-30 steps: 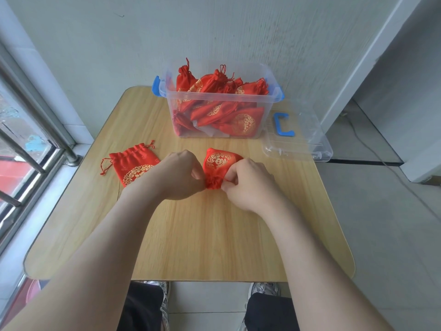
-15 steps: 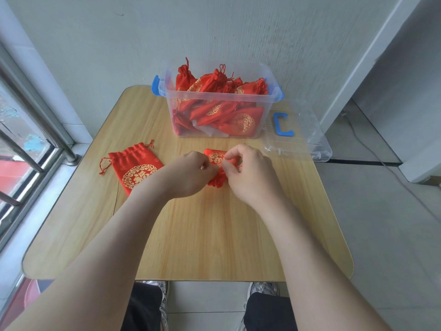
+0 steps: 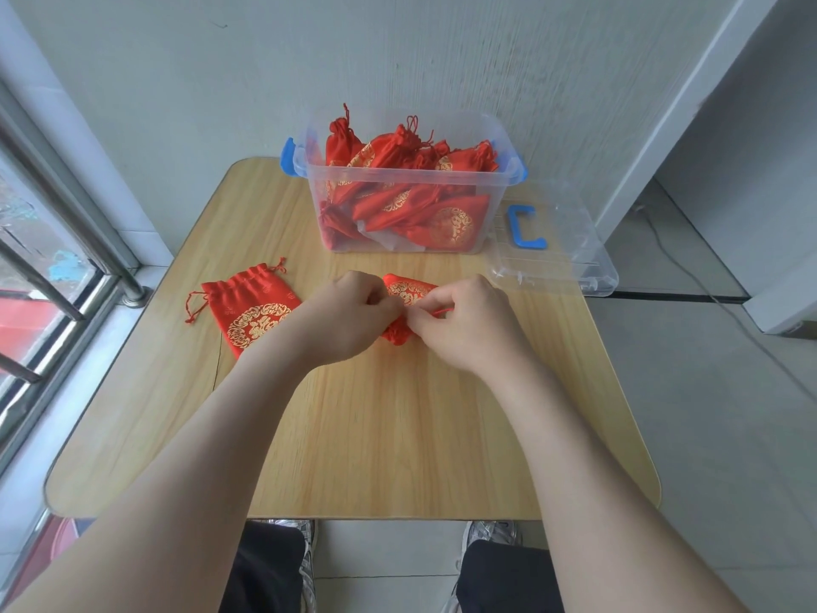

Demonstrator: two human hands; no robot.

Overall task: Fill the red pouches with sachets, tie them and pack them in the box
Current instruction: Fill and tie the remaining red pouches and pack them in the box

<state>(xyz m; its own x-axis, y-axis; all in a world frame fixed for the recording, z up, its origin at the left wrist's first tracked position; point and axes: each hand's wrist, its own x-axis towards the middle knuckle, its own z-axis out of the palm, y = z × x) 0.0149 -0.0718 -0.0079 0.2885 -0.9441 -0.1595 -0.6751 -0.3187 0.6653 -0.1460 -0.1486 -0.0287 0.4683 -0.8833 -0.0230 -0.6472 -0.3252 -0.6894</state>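
Now the left hand (image 3: 353, 318) is pinching the red pouch (image 3: 406, 289), the right hand (image 3: 471, 331) is pinching its drawstring (image 3: 443, 310), and pulling evenly outward is seeming best.

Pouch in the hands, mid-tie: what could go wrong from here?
1. The left hand and right hand work a thin cord at the pouch neck. If a pinch slips, the knot may end up loose.
2. The box is heaped above its rim, so one more pouch may keep the lid from closing.
3. The lid overhangs the table edge, so a nudge from the right arm could tip it off.
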